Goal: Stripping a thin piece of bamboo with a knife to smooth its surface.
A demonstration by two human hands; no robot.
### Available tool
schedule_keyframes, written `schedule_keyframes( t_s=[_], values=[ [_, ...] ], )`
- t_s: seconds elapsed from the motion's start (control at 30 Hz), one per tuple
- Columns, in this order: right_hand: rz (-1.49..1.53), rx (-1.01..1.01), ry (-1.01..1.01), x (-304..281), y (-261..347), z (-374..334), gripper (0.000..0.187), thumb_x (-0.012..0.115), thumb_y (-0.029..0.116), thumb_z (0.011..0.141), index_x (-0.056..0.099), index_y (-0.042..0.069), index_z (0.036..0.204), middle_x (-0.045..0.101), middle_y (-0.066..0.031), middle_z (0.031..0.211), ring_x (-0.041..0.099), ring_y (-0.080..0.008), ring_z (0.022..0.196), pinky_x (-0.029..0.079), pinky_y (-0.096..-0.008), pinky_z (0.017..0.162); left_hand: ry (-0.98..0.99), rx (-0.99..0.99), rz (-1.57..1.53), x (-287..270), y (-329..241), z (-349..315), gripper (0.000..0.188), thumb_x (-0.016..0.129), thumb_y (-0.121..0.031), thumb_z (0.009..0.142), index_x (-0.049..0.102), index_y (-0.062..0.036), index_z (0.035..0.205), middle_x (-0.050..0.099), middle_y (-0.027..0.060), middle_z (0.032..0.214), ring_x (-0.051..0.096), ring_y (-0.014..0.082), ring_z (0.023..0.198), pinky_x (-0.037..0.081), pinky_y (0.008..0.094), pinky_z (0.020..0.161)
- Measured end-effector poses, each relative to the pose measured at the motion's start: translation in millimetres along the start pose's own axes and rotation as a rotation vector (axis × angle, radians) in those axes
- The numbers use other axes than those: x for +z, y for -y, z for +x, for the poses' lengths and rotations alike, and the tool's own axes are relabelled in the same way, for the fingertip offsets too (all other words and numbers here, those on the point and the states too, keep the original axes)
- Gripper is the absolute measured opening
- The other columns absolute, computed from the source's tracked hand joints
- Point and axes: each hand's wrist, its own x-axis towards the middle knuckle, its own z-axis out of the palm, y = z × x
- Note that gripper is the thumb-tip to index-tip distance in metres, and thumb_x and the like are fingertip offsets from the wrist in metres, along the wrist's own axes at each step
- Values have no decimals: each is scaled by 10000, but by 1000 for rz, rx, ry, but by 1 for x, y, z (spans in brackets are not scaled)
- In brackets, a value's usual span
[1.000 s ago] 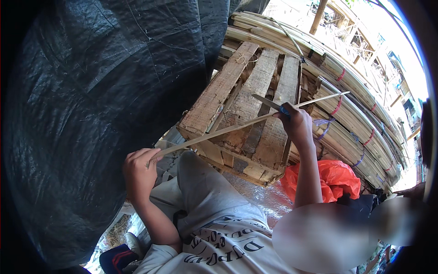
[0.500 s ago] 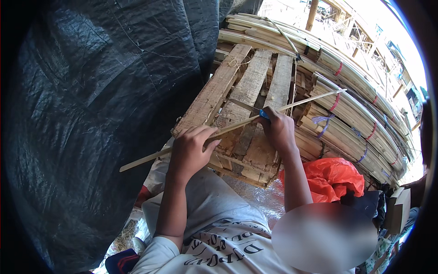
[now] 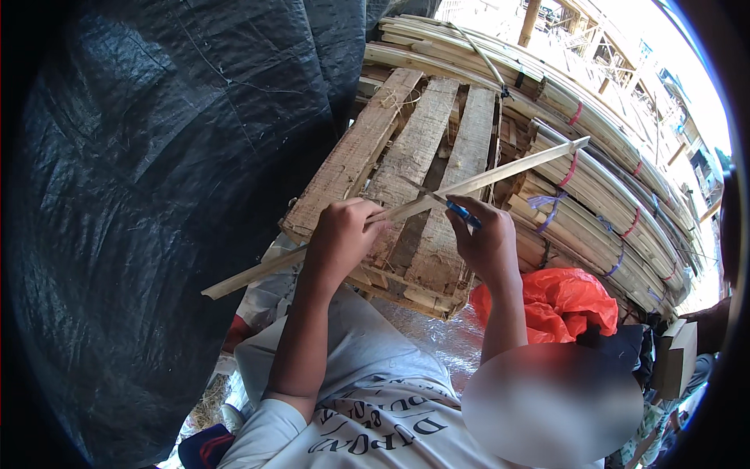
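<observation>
A long, pale wooden strip (image 3: 512, 168) slants over a rough plank bench (image 3: 418, 148), its far end up to the right and its near end down to the left. My left hand (image 3: 344, 234) is closed round the strip left of its middle. In my right hand (image 3: 484, 234) is a knife (image 3: 461, 211) with a blue handle, gripped in closed fingers. The knife's narrow blade points up and left, crossing the strip between my two hands. Whether its edge cuts into the wood I cannot tell.
Bundles of wooden strips (image 3: 574, 191), tied with red and purple bands, are stacked along the right. A dark tarpaulin (image 3: 172, 195) hangs on the left. Beside my right forearm lies a red plastic bag (image 3: 558, 305), with an open cardboard box (image 3: 676, 359) farther right.
The strip has turned so that a broader face shows. My right hand has shifted slightly down and tilted, showing more of the blue handle. My left hand still grips the strip.
</observation>
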Motion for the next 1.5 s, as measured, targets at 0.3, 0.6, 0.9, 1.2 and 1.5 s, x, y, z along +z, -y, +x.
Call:
schedule_keyframes(
  t_s=[0.3, 0.6, 0.9, 1.2, 1.5],
  values=[
    [-43, -48, 54, 21, 39, -13, 145, 734, 237, 942, 740, 92, 936, 717, -175, 751, 716, -390, 719, 541, -486, 672, -23, -66, 49, 6, -8, -7, 162, 845, -154, 842, 787, -55, 956, 735, 100, 878, 729, 314, 784, 552, 395, 690],
    [-106, 198, 74, 27, 49, -7, 155, 700, 234, 967, 721, 81, 951, 711, -199, 768, 709, -429, 759, 532, -516, 681, -64, 16, 116, 10, 1, -11, 186, 827, -210, 872, 793, -65, 985, 727, 98, 870, 723, 313, 773, 554, 400, 679],
    [10, 133, 91, 25, 30, -5, 169, 740, 243, 953, 739, 81, 907, 691, -194, 719, 711, -404, 727, 533, -489, 680, -77, 40, 180, 12, 5, -9, 210, 825, -259, 881, 789, -77, 978, 697, 84, 821, 702, 303, 708, 532, 413, 624],
    [60, 271, 185, 11, 16, 5, 181, 766, 277, 944, 746, 98, 932, 710, -209, 780, 708, -434, 755, 553, -474, 699, -107, 98, 199, 13, 4, -17, 163, 826, -231, 874, 778, -97, 954, 676, 65, 814, 695, 296, 694, 525, 410, 605],
    [401, 445, -302, -34, -111, 25, 364, 686, 288, 1064, 684, -76, 1061, 606, 23, 674, 526, -77, 601, 395, -284, 527, -83, 86, 169, 1, -5, -15, 142, 857, -181, 822, 778, -114, 920, 684, 60, 833, 706, 296, 712, 530, 400, 611]
  ],
)
